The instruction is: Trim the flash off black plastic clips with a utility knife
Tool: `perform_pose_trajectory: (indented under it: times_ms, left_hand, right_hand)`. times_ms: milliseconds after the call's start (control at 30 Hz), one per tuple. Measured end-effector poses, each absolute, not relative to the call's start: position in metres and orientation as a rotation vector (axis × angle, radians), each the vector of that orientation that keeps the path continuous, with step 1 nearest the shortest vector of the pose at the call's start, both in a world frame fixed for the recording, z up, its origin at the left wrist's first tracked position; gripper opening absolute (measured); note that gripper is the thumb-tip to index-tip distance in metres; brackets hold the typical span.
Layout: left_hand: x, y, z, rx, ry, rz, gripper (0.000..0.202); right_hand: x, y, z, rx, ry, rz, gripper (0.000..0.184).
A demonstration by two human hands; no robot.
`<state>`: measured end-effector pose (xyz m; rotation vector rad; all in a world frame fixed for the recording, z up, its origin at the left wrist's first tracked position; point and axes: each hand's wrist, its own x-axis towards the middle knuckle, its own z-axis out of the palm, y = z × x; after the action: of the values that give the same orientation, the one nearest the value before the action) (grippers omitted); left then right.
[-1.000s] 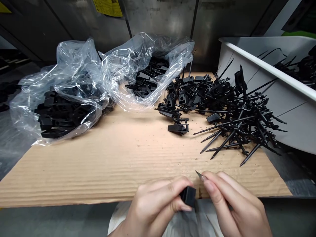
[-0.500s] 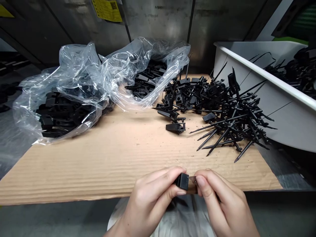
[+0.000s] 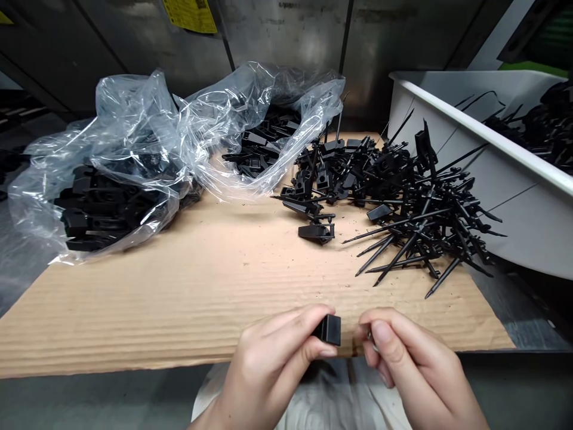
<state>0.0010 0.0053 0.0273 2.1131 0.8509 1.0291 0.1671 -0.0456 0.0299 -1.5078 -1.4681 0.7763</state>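
Observation:
My left hand (image 3: 277, 352) is closed, pinching a small black plastic part (image 3: 330, 329) between thumb and fingers over the front edge of the cardboard. The part's squared end faces right. To its right, my right hand (image 3: 403, 358) is closed too, its thumb and forefinger pressed around a thin blade-like metal piece (image 3: 372, 341). Most of that piece is hidden by the fingers. A gap separates the metal piece from the black part. Farther up the cardboard lies a single black plastic clip-like piece (image 3: 316, 232), at the near side of a heap of black plastic parts (image 3: 349, 170).
Cardboard (image 3: 201, 286) covers the work surface. Clear plastic bags (image 3: 134, 113) of black parts stand at the back left. Thin black pointed sprues (image 3: 416, 233) stick out at the right. Behind them is a white bin (image 3: 456, 143) with more black pieces. A metal wall (image 3: 286, 36) closes the back.
My right hand has drawn away to the right with the metal piece, which touched or nearly touched the black part before. My left hand has barely moved. The view has shifted slightly.

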Motion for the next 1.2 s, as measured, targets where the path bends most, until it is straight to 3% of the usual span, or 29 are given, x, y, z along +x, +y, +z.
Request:
perform_pose_trajectory:
  times_ms: [200,400,533,767,867,967,1200]
  left_hand:
    - [-0.003,0.008,0.034,1.944,0.714,0.915,0.019]
    - [-0.009,0.007,0.039,1.831,0.595,0.821,0.024]
    - [-0.01,0.004,0.038,1.794,0.872,0.865,0.024]
    - [-0.003,-0.002,0.028,1.512,0.908,0.912,0.023]
    - [-0.001,-0.003,0.025,1.549,1.03,0.95,0.038]
    - [0.0,0.001,0.029,1.646,1.003,0.994,0.025]
    - [0.0,0.004,0.035,1.7,0.85,1.029,0.024]
  right_hand:
    - [0.156,-0.038,0.033,-1.545,-1.471,0.876,0.01]
    - [0.169,-0.035,0.034,-1.512,-1.464,0.947,0.02]
    - [0.182,-0.046,0.033,-1.508,-1.59,0.681,0.017]
    - [0.181,-0.053,0.023,-1.372,-1.861,0.113,0.025]
    - [0.178,-0.051,0.019,-1.311,-1.908,0.023,0.026]
    - [0.175,-0.047,0.021,-1.312,-1.929,-0.018,0.024]
    - [0.172,-0.044,0.022,-1.329,-2.007,-0.077,0.021]
